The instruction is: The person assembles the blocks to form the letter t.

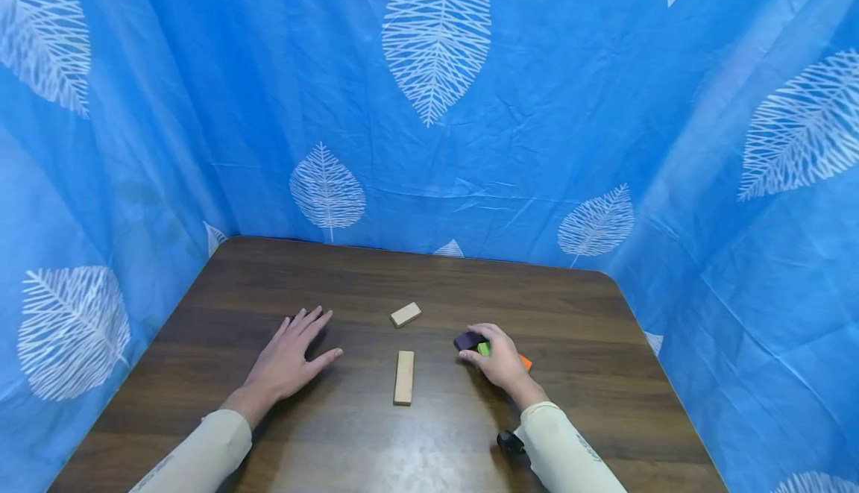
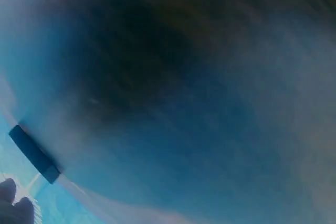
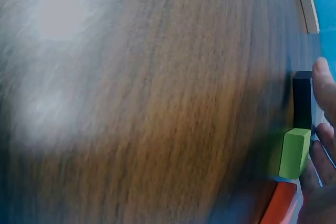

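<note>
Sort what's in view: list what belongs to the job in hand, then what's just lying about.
Probably in the job, judging by closeness to the work:
Dark purple block, at the right hand
Green block, at the right hand
Orange block, beside it
Dark block, near the left hand

Apparently just lying about:
Nearer pale block, untouched
Farther pale block, untouched

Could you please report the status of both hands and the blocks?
Left hand outstretched. Right hand at purple block, grip unclear. Green block and orange block close by.
</note>
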Motion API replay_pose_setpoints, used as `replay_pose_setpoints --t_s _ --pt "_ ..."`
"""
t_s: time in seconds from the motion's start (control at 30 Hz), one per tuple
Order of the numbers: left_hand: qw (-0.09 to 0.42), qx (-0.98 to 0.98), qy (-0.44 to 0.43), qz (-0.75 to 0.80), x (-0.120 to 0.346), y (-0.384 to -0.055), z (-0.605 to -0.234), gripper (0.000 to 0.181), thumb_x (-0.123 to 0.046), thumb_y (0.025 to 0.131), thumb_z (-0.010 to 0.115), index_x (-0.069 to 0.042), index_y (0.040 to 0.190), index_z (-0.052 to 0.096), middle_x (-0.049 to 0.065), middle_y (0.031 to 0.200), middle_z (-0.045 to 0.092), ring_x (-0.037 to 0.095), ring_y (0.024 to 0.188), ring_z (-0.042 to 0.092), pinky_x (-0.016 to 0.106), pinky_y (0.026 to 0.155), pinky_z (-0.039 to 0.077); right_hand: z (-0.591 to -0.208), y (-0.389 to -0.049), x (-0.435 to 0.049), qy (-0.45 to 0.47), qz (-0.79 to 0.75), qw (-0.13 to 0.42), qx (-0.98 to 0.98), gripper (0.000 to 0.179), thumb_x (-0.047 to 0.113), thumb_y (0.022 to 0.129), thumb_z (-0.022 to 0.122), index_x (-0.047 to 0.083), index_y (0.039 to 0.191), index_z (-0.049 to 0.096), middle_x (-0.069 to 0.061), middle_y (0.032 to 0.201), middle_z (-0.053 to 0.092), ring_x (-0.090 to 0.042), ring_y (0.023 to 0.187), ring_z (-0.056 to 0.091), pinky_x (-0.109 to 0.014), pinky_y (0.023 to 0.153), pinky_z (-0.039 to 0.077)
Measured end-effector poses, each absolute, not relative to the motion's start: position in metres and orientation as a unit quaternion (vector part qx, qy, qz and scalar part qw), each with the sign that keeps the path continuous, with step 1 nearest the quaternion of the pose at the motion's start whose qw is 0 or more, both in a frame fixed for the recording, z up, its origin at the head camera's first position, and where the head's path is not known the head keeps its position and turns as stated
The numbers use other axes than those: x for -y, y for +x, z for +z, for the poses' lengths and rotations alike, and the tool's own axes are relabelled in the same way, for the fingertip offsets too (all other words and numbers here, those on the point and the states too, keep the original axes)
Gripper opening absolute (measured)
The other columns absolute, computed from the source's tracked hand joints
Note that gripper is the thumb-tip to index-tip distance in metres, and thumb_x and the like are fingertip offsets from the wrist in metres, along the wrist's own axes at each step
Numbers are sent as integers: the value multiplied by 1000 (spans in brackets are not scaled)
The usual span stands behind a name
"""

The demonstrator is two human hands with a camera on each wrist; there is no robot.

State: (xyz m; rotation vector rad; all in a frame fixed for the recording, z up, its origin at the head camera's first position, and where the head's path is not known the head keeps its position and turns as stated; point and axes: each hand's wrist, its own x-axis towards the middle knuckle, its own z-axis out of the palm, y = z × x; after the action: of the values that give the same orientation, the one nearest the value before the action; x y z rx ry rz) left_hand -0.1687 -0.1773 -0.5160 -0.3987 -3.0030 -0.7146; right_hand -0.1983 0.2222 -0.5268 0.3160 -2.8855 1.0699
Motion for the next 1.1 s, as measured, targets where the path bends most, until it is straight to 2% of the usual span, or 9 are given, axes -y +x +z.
replay_pose_setpoints --t_s 0.2,0.5,0.67,0.83,1.1 --pt "10 958 -115 -264 184 -171 -517 74 -51 96 64 -11 154 42 20 156 37 42 146 26 59 115 15 -530 -204 -222 84 357 34 930 39 14 84 83 -1 118 72 -13 123 66 -35 120 59 -50 102 43" --pt "4 938 -69 -340 194 -176 -514 69 -44 95 69 -12 152 45 22 153 41 46 141 33 67 108 26 -530 -206 -223 78 354 41 931 38 14 80 86 0 114 75 -12 118 69 -34 117 61 -50 100 44" --pt "12 931 -57 -359 201 -182 -514 66 -38 95 72 -11 150 47 23 151 42 48 137 37 67 106 29 -530 -208 -224 82 342 34 936 40 17 80 87 1 114 75 -10 118 70 -34 117 61 -49 100 44" --pt "-2 928 -40 -370 205 -188 -512 66 -38 95 71 -11 150 46 25 151 41 49 135 38 67 105 31 -529 -208 -224 80 334 24 939 42 21 81 86 3 117 75 -9 121 70 -34 119 60 -49 101 44" --pt "-21 924 -18 -382 207 -194 -512 63 -35 96 70 -8 148 47 28 150 41 50 135 38 66 105 31 -533 -207 -226 85 334 40 938 43 21 81 86 3 118 74 -9 121 70 -35 119 60 -50 100 44"
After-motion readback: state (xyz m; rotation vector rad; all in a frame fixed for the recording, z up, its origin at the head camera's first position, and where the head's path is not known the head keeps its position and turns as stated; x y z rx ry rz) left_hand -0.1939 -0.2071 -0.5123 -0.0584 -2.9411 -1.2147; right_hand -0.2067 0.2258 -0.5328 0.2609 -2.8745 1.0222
